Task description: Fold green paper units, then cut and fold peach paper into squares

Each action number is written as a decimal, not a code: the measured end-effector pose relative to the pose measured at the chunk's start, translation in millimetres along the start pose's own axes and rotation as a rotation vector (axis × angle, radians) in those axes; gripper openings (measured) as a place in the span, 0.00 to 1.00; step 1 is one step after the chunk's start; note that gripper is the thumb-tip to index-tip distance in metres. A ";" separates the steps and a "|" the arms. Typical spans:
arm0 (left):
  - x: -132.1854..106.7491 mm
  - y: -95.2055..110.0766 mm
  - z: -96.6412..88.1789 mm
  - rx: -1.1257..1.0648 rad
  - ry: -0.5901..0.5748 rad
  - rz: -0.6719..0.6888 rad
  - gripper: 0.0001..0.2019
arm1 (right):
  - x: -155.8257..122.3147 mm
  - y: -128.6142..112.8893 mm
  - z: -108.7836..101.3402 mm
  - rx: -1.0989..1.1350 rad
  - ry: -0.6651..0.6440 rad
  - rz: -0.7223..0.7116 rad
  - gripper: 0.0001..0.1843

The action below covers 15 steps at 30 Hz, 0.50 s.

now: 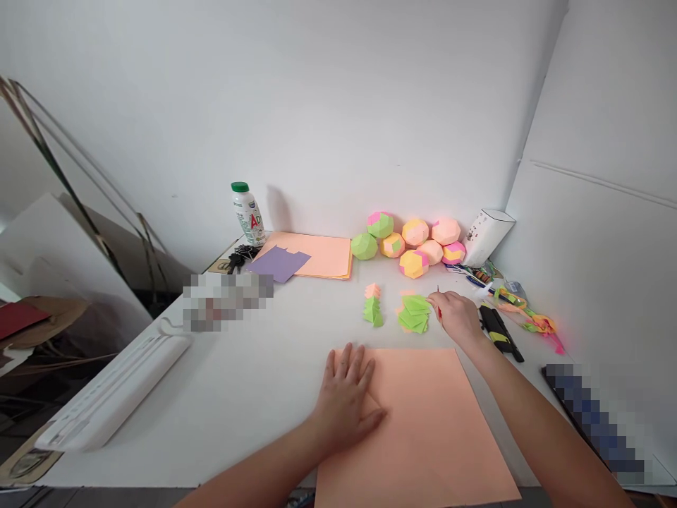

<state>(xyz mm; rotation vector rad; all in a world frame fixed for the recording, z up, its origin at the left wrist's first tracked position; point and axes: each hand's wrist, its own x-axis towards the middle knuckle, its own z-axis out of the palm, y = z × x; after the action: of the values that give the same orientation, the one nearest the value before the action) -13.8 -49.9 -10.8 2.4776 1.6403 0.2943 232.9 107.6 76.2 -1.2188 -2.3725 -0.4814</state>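
Observation:
A large orange paper sheet (423,430) lies on the white table (254,381) in front of me. My left hand (346,398) rests flat on its left edge, fingers stretched out and open. My right hand (458,316) reaches forward past the sheet's far edge, fingers closed around a thin red stick-like thing (438,302) that I cannot name. It touches a loose pile of green folded papers (414,313). A smaller stack of green and orange folded pieces (373,305) sits just to the left.
Several paper balls (415,241) line the back wall beside a white carton (486,236). A bottle (248,213), keys (239,258), a purple sheet (278,263) and orange sheets (317,255) lie back left. A black tool (500,331) and scraps lie right; a white bar (113,391) lies left.

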 end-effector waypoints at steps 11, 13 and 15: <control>-1.0 4.2 -4.1 0.030 0.067 0.033 0.37 | 7.4 -25.8 -35.7 0.381 -0.254 -0.127 0.10; -1.3 8.9 -6.4 -0.001 0.115 0.031 0.35 | 10.1 -46.4 -28.7 0.480 -0.363 -0.195 0.11; -2.0 15.2 -7.4 -0.040 0.150 -0.001 0.30 | 9.4 -68.9 -11.4 0.528 -0.460 -0.277 0.10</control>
<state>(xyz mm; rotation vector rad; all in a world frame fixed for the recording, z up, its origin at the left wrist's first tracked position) -2.8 -57.5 -0.2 2.4787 1.6732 0.5191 173.6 70.3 83.3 -0.8195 -2.8058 0.3814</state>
